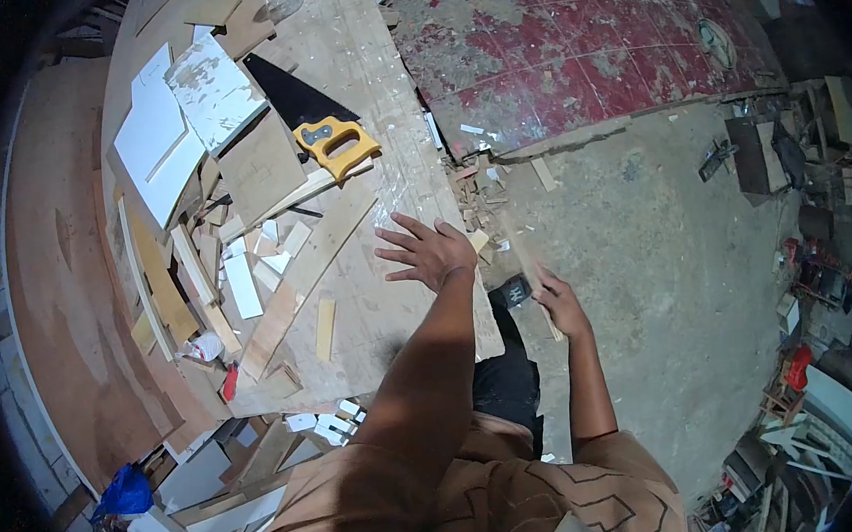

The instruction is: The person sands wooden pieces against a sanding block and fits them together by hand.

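My left hand (430, 253) is spread flat, palm down, at the right edge of the wooden workbench (360, 309), with nothing in its fingers. Off the bench's edge, my right hand (565, 308) grips a thin wood strip (517, 241), whose far end is blurred. A handsaw (341, 146) with a yellow handle and black blade lies on the bench beyond my left hand. Nearest that hand on its left is a long wooden board (323, 253). A short pale wood piece (326, 330) lies closer to me.
White panels (160, 146) and offcuts are piled on the bench's left. Wood scraps (480, 190) litter the concrete floor (630, 253) beside its right edge. Timber and clutter line the far right, near a dark box (756, 156). A blue bag (125, 491) lies at lower left.
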Demonstrator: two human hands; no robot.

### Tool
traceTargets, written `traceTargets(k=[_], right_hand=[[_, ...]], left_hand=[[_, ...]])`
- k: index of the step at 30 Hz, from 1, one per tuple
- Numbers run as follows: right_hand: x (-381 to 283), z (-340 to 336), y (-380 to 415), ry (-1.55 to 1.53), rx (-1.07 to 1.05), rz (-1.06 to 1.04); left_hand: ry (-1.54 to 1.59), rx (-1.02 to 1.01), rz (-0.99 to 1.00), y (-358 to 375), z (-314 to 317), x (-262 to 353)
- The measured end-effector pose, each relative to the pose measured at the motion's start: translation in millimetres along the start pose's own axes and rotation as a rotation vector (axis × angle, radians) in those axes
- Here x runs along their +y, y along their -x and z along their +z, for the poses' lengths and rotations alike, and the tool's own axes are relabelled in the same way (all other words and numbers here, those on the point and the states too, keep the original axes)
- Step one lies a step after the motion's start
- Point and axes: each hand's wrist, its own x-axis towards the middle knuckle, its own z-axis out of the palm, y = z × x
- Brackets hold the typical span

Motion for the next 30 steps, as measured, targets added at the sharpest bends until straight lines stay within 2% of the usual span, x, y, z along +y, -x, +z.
traceTargets(k=[2,3,5,10,12,14,15,19,21,23,25,28,30], right_hand=[[-14,19,-17,0.119,-0.142,-0.052],[-6,21,-34,0.118,-0.144,0.016],[-13,30,-66,-0.036,-0.164,-0.034],[-50,50,-121,-0.078,-0.208,0.014],[-50,53,-113,-0.057,-0.191,-0.039],[-36,53,-95,0.168,-0.082,-0.322],[-24,45,-80,0.251,-0.099,-0.210],[4,12,-7,0.131,-0.186,0.067],[37,-16,15,0.212,-0.154,0.057],[42,-29,26,0.291,-0.119,0.042],[32,-35,33,0.304,0.036,0.129],[27,-28,24,0.174,0.170,0.015],[21,-16,16,0.109,0.167,0.045]], left_hand=[[-0.011,0.008,0.005,-1,1,-1],[-0.007,0.022,0.003,-1,3,-1],[-0.004,0.029,0.009,2,6,-1],[-0.010,0.058,-0.002,0,5,0],[-0.009,0.053,-0.001,0,3,0],[-0.002,0.040,-0.001,0,3,1],[-0.006,0.043,-0.001,0,4,0],[-0.035,0.051,0.003,-1,7,-1],[-0.035,0.047,0.003,-1,5,-1],[-0.035,0.047,0.007,1,5,-1],[-0.036,0.057,0.007,0,4,-1],[-0.026,0.070,0.015,1,5,-2],[-0.022,0.079,0.025,1,6,-3]])
